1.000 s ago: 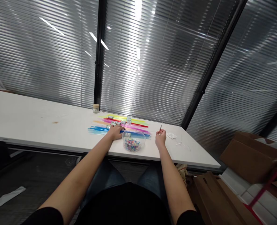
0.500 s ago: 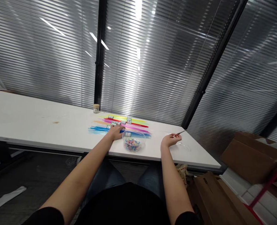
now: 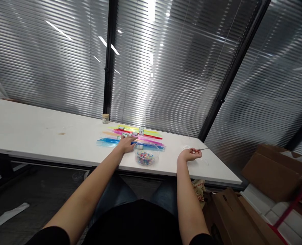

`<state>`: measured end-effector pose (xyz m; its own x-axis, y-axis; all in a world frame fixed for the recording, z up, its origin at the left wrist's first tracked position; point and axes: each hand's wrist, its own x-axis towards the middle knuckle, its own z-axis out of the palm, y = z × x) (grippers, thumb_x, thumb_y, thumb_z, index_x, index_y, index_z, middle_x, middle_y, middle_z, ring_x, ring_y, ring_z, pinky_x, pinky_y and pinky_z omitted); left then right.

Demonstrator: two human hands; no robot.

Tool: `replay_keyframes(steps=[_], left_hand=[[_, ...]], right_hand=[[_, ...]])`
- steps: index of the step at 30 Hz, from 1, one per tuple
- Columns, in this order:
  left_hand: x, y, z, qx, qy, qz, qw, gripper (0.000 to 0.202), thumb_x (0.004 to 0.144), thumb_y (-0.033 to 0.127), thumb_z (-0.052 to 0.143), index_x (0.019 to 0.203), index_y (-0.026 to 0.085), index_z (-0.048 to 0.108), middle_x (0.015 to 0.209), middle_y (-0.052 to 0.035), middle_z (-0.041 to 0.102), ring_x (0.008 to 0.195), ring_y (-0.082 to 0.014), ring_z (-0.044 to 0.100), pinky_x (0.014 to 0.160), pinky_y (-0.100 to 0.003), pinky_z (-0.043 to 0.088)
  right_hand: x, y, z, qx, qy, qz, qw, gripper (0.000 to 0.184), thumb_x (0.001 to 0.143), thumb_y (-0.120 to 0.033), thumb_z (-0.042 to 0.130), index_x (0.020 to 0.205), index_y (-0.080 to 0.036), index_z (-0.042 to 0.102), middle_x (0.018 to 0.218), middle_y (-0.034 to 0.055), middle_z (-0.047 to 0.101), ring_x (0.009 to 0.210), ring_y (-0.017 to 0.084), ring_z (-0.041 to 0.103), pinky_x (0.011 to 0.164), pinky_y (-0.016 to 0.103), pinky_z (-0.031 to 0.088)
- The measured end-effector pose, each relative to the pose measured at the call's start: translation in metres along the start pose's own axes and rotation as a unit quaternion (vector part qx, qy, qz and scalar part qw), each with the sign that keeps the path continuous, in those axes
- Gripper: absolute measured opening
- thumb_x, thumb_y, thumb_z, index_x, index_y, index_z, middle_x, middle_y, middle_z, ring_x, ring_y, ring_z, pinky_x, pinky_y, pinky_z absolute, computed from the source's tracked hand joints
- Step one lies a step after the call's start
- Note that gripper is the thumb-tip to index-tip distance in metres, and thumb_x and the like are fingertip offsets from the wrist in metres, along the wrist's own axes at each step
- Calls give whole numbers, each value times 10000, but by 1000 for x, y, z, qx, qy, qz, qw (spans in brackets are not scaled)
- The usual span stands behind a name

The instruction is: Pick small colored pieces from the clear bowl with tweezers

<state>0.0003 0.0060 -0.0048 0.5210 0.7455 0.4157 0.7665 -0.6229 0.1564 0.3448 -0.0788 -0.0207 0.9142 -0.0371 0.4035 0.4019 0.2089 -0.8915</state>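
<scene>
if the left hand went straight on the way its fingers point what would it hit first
The left hand would probably meet the thin pink sticks first, right ahead of it; whether it already touches them is unclear.

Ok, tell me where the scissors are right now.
In the head view, the scissors are in the right hand, over the right end of the white table, to the right of the clear bowl.

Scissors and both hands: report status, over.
Right hand gripping scissors, blades pointing right. Left hand palm-down over coloured strips. Clear bowl of colourful bits between the hands, partly in front of the strips.
</scene>
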Motion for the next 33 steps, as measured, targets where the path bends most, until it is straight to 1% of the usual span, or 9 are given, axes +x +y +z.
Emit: replay_keyframes(steps=[4,8,11,15,17,20,22,26,33], left_hand=[[0,4,-4,10,39,-2,999,480,895,340,366,1357,303,492,1420,-74,491,1295,-293,421,1030,-518,239],[-10,18,-18,10,134,0,991,478,902,270,342,1358,248,485,1413,-113,474,1257,-281,456,1006,-479,284],[-34,32,-31,-11,189,23,982,464,909,284,369,1357,240,480,1413,-121,461,1278,-303,428,1020,-479,280],[-73,52,-36,-91,212,28,973,473,885,383,446,1341,269,490,1321,-106,518,1246,-314,448,1015,-454,340],[-84,62,-35,-145,202,7,968,534,858,466,497,1355,275,466,1234,-104,553,1134,-300,521,947,-422,417],[-87,71,-28,-200,158,-39,966,727,801,569,570,1422,254,363,1157,-97,580,929,-257,590,814,-384,486],[-84,74,-24,-236,128,-50,962,730,819,585,546,1429,233,354,1159,-95,589,861,-224,600,777,-358,500],[-83,73,-18,-291,120,-16,949,626,864,554,503,1396,238,408,1300,-105,533,974,-222,589,795,-336,514],[-81,72,-9,-317,160,-1,935,683,830,528,583,1425,293,343,1377,-100,456,1144,-244,530,872,-371,528]], right_hand=[[-1,-4,3,22,-70,-43,996,360,889,-201,347,1238,-238,263,1075,150,459,1034,273,560,803,427,496],[-12,-16,3,96,-91,1,991,287,876,-311,363,1145,-233,305,1034,125,489,853,221,591,647,346,500],[-34,-32,-6,163,-152,41,974,355,812,-411,456,1097,-250,320,1010,82,504,673,160,553,476,264,429],[-73,-57,-28,248,-234,102,935,424,737,-426,596,1049,-253,366,1005,37,529,581,94,489,430,199,369],[-90,-68,-39,267,-275,138,913,434,719,-413,633,1039,-246,391,972,22,546,565,86,485,431,193,370],[-110,-79,-47,258,-343,175,886,427,697,-382,680,1017,-235,438,921,3,569,544,76,483,461,199,395],[-119,-83,-48,269,-365,178,873,412,692,-361,689,1001,-229,450,890,-7,575,541,73,477,482,203,406],[-126,-88,-46,287,-359,166,872,400,698,-334,686,1004,-226,451,885,-7,582,558,77,484,490,203,407],[-126,-84,-43,305,-336,181,872,406,681,-319,694,994,-219,456,897,8,581,688,115,551,558,225,443]])
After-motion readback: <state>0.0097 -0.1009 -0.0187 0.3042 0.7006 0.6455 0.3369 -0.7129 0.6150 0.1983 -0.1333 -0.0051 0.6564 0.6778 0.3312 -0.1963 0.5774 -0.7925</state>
